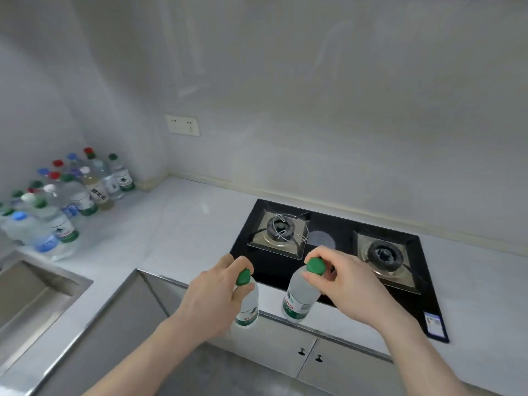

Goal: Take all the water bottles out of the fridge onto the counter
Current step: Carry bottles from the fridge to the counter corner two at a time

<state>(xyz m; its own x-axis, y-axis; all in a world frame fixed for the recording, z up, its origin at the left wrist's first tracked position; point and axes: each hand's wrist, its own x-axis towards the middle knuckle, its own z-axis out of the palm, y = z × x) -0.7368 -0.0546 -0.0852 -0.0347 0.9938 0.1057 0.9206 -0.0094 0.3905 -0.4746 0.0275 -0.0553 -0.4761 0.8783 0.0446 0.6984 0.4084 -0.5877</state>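
Observation:
My left hand point(220, 290) grips a clear water bottle with a green cap and green label point(249, 307) by its neck, held upright in front of the counter's edge. My right hand point(343, 278) pinches the green cap of a second, similar bottle point(300, 298), which hangs tilted over the counter's front edge by the hob. Several water bottles point(68, 195) with green, red, blue and white caps stand crowded on the white counter point(171, 224) in the far left corner. The fridge is not in view.
A black two-burner gas hob point(328, 244) is set into the counter right behind the hands. A steel sink point(31, 292) lies at the left. Cabinet doors with small knobs point(310, 354) are below the counter. A wall socket point(183, 125) sits above the corner.

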